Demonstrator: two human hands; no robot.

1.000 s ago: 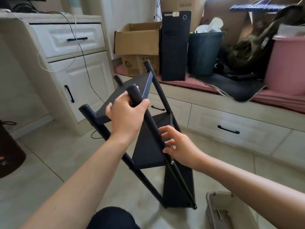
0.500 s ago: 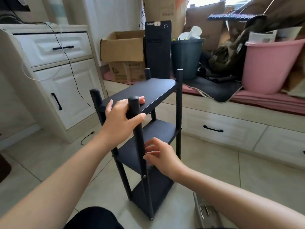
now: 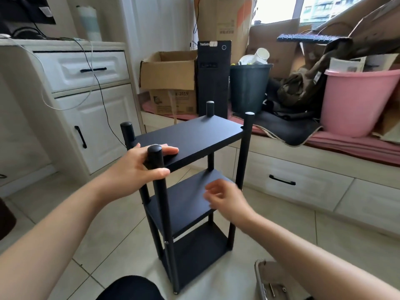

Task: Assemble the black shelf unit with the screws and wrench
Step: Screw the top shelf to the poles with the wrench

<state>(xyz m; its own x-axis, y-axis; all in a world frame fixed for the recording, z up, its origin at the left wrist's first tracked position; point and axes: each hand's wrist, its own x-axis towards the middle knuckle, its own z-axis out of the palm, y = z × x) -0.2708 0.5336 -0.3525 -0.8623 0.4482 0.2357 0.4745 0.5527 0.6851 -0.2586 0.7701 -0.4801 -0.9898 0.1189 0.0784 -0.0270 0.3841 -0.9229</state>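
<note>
Shelf unit: the black shelf unit (image 3: pixel 190 135) stands upright on the tiled floor (image 3: pixel 281 224), straight in front of the person, with three boards one above the other between four round posts.
Top board: level, its near left corner under the left hand.
Near post: the front left post (image 3: pixel 161 191) runs from its rounded cap down to a small foot on the tile; a screw head shows low on it.
Left hand: the left hand (image 3: pixel 140 167) grips the front left post just below the cap, thumb curled across the front of the post, fingers lying over the top board behind it.
Right hand: the right hand (image 3: pixel 227 198) hangs in front of the middle board, blurred, fingers loosely bent and holding nothing; whether it touches the board cannot be told.
Tray: a grey tray (image 3: pixel 259 278) sits on the floor at the lower right, beside the right forearm, with a few small metal parts in it.
Behind: a low window bench with drawers carries cardboard boxes (image 3: pixel 168 70), a black computer tower (image 3: pixel 213 76), a dark bin (image 3: pixel 249 87) and a pink bucket (image 3: pixel 355 100).
Left side: a white cabinet (image 3: pixel 86 100) with black handles, a cable hanging down its front.
</note>
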